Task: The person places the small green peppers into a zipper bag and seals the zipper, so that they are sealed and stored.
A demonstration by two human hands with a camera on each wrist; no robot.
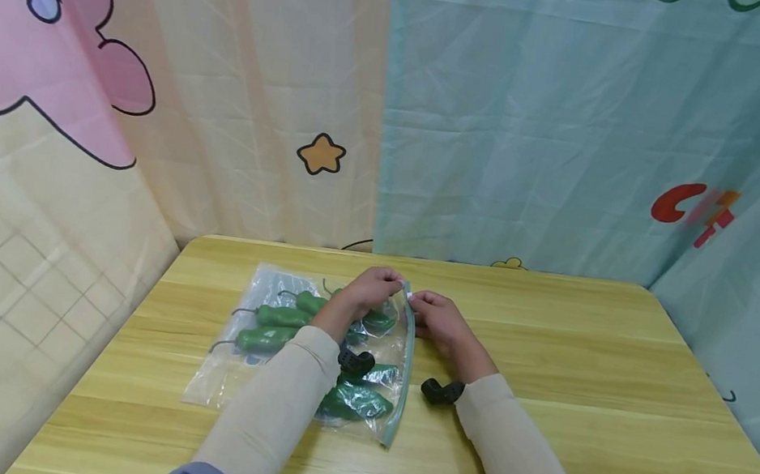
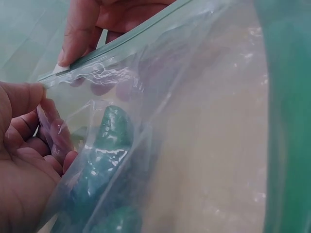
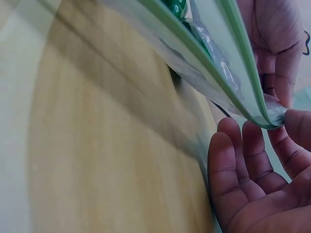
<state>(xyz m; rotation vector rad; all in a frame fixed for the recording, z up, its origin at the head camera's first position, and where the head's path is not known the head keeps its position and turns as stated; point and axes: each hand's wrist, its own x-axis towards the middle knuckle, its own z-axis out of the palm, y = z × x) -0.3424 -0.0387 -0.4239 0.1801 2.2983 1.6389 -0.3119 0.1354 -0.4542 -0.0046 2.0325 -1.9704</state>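
A clear zip bag (image 1: 211, 380) with several green peppers (image 1: 265, 339) inside lies on the table, its green seal strip (image 1: 399, 387) facing right. My left hand (image 1: 368, 288) pinches the far corner of the bag's mouth between thumb and fingers. Opposite it, my right hand (image 1: 444, 320) pinches the same end of the strip, at a small white slider (image 2: 61, 69). In the right wrist view the two green edges (image 3: 238, 43) stand apart and meet at the pinched corner. Part of the peppers is hidden behind my left forearm.
The wooden table (image 1: 589, 367) reaches out on both sides of the bag. Printed curtains (image 1: 512, 142) hang behind it and at the sides. Each wrist carries a black camera mount (image 1: 441, 392).
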